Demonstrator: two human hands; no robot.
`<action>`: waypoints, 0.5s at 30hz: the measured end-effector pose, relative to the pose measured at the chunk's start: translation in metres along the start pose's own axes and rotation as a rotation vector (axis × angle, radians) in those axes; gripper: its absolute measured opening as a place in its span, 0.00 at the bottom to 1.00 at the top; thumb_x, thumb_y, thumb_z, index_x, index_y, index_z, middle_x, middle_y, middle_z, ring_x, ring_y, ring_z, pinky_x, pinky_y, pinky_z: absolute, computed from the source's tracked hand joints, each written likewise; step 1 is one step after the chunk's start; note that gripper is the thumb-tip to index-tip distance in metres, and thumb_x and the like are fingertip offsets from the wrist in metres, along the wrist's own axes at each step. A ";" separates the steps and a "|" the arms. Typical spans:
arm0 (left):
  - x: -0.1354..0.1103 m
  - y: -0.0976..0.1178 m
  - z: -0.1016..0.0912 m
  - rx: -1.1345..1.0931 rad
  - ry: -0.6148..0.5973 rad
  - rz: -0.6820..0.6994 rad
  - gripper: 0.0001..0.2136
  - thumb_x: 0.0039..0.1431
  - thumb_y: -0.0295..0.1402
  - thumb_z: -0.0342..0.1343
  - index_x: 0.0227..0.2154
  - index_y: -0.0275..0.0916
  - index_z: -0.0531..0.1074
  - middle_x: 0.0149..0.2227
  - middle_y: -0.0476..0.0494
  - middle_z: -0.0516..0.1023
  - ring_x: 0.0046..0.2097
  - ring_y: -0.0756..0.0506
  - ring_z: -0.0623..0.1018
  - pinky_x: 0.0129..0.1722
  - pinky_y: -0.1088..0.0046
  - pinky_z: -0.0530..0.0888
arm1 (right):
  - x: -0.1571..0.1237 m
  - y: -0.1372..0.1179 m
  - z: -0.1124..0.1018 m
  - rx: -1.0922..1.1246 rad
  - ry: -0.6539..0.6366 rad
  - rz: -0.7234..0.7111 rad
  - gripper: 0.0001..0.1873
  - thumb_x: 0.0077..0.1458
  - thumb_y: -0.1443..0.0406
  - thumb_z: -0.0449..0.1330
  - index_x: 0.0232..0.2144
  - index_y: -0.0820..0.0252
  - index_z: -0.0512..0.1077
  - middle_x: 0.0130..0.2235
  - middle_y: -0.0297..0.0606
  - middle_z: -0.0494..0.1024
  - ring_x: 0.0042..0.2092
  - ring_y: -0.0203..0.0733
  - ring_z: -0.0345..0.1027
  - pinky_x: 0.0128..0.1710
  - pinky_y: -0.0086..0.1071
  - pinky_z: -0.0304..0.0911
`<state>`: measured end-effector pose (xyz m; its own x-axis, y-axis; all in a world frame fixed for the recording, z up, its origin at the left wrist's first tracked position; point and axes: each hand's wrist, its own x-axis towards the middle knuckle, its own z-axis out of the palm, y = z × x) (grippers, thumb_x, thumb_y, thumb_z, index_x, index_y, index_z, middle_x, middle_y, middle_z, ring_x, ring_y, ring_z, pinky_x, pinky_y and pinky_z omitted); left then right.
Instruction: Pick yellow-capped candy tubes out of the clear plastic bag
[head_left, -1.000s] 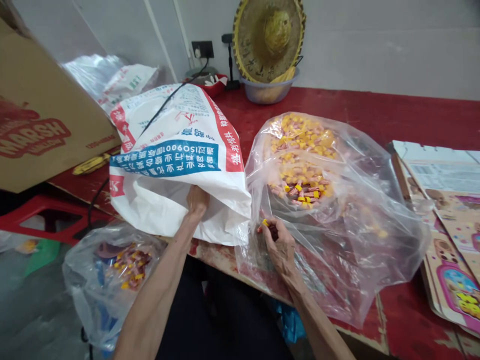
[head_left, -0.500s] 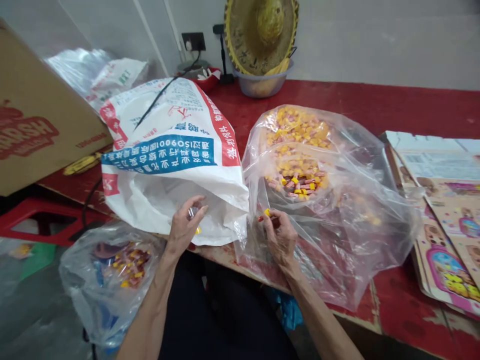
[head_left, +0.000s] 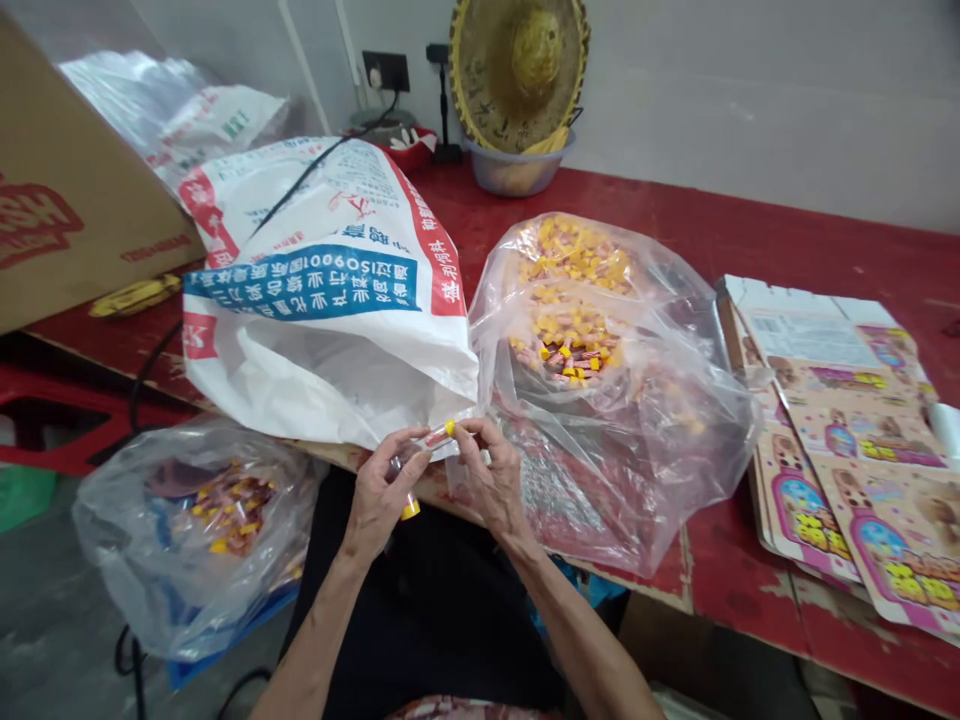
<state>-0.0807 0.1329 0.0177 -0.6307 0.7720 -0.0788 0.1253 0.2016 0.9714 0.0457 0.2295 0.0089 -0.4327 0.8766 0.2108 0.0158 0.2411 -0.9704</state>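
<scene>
My left hand (head_left: 381, 487) and my right hand (head_left: 489, 477) meet in front of me at the table's near edge. Between their fingertips is a small pink tube with a yellow cap (head_left: 440, 433); the right hand pinches it. A clear tube with a yellow end (head_left: 407, 503) sits in my left hand. Just behind the hands lies a white woven sack (head_left: 315, 300) with blue and red print. To its right a clear plastic bag (head_left: 600, 370) holds several yellow-capped pink pieces (head_left: 574, 345).
Another clear bag of similar pieces (head_left: 202, 520) hangs low at my left. Flat printed cartons (head_left: 847, 420) lie at the right on the red table (head_left: 750, 230). A cardboard box (head_left: 67, 200) stands at the left; a straw hat in a bowl (head_left: 517, 80) at the back.
My left hand came out of the white sack holding a clear tube and moved right. My right hand left the clear bag with a capped piece. Both hands now meet.
</scene>
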 end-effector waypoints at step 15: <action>0.016 0.012 0.005 0.951 -0.122 0.177 0.15 0.71 0.45 0.52 0.42 0.43 0.79 0.42 0.39 0.82 0.41 0.37 0.80 0.39 0.66 0.71 | 0.004 0.047 -0.087 -0.421 0.152 -0.078 0.17 0.73 0.61 0.51 0.51 0.58 0.78 0.48 0.42 0.82 0.48 0.47 0.77 0.54 0.41 0.70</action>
<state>-0.0853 0.1510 0.0269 -0.4657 0.8846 -0.0238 0.8107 0.4372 0.3893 0.1226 0.2808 -0.0254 -0.3105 0.8926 0.3269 0.3671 0.4298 -0.8249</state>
